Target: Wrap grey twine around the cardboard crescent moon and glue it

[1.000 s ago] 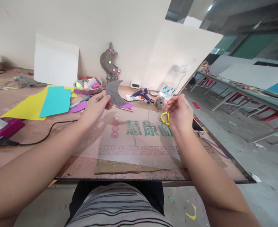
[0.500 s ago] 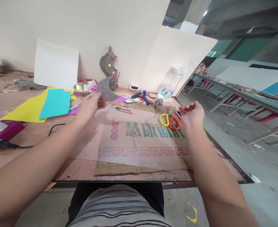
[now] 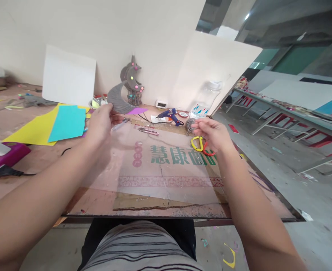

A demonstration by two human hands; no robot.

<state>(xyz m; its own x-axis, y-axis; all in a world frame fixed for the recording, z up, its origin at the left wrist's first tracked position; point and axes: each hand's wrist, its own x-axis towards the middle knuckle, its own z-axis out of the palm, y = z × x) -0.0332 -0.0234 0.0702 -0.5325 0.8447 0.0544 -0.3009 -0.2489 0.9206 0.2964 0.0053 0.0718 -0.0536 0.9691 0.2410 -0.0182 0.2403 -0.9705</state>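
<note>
My left hand (image 3: pixel 101 121) is closed on the lower left end of a grey crescent (image 3: pixel 117 99) that looks wrapped in yarn, held up above the table. My right hand (image 3: pixel 211 131) has its fingertips pinched together; anything between them is too small to make out. Just behind those fingers lies a ball of grey yarn (image 3: pixel 189 125). Scissors with one yellow and one red handle (image 3: pixel 196 143) are partly covered by the right hand. A pink-handled cutter (image 3: pixel 148 131) rests on the board between the hands. Behind the crescent stands a grey moon ornament with coloured dots (image 3: pixel 132 78).
A blue glue gun (image 3: pixel 168 114), a small white clock (image 3: pixel 161 104) and a clear jar (image 3: pixel 206 99) stand along the wall. Turquoise paper (image 3: pixel 67 123) overlaps yellow paper (image 3: pixel 27 131) at left, near a magenta power strip (image 3: pixel 16 156). Clear sheeting covers printed cardboard (image 3: pixel 166 188).
My right hand has moved left and slightly up, from beside the scissors to the yarn ball. My left hand has shifted left with the crescent, which is raised and tilted differently.
</note>
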